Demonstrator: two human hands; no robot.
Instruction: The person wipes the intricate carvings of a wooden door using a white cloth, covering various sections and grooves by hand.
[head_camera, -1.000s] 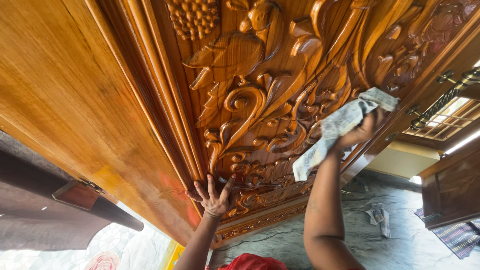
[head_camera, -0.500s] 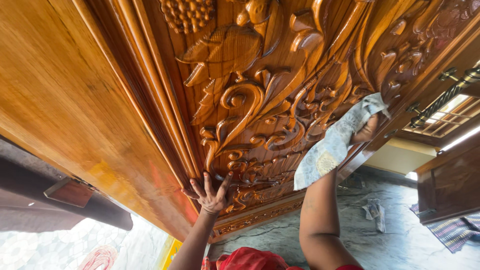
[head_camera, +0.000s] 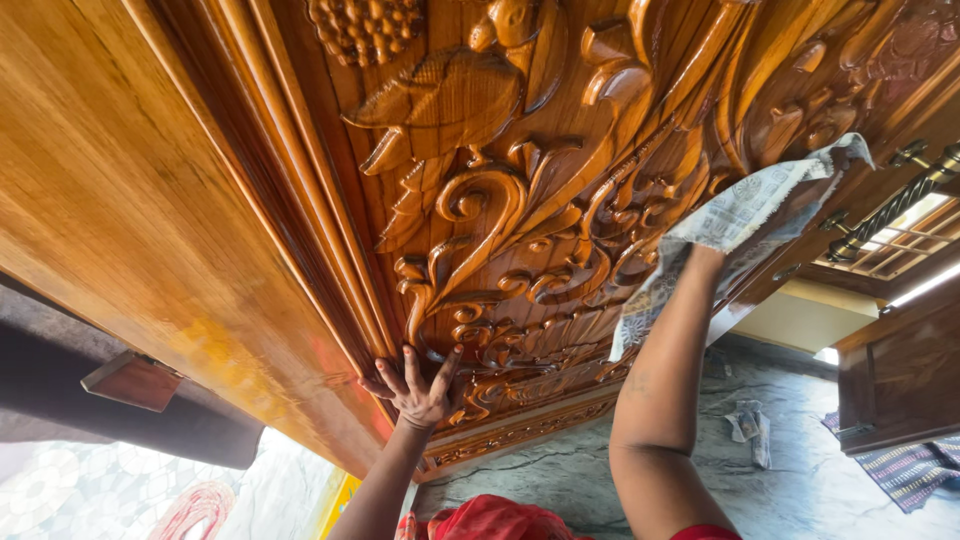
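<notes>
A large carved wooden door (head_camera: 500, 190), glossy brown with grapes, birds and scrolls, fills the view. My left hand (head_camera: 418, 388) rests flat with fingers spread on the carving near the door's lower frame. My right hand (head_camera: 712, 258) is mostly hidden under a pale patterned cloth (head_camera: 745, 215) that it presses against the carving near the door's right edge. The cloth hangs down past my right forearm.
A twisted metal door handle (head_camera: 890, 205) sits at the right. A grey stone floor (head_camera: 800, 470) lies below, with a crumpled cloth (head_camera: 752, 428) and a striped mat (head_camera: 915, 470) on it. A second wooden door panel (head_camera: 900, 375) stands at the right.
My right hand has slid the cloth up and to the right along the carving, and the cloth has spread out. My left hand stays in place.
</notes>
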